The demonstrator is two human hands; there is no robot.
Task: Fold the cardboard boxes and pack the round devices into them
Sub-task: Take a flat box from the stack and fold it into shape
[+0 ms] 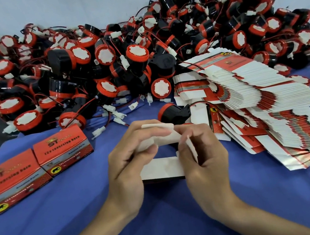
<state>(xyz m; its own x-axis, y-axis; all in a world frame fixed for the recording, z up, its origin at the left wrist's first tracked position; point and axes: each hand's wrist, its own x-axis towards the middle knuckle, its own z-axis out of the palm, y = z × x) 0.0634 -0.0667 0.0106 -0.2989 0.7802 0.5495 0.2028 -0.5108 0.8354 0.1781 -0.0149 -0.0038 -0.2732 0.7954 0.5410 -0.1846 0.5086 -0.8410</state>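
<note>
The left hand (125, 164) and right hand (205, 160) hide much of the half-folded white cardboard box (159, 169). The closed red cardboard box (6, 185) at the left edge is cut off, its small print too blurry to read. The flat red-and-white cardboard boxes (264, 118) run off the right side.

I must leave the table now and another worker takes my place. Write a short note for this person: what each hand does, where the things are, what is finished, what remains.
Left hand: grips the half-folded box by its upper flap.
Right hand: pinches a side flap of the same box.
The box is open and has no device in it yet.
Done: two closed boxes stand at the left on the blue cloth.
Left: a single device lies just beyond the hands, the pile of round devices is behind it, and the flat box blanks are stacked at the right.
</note>
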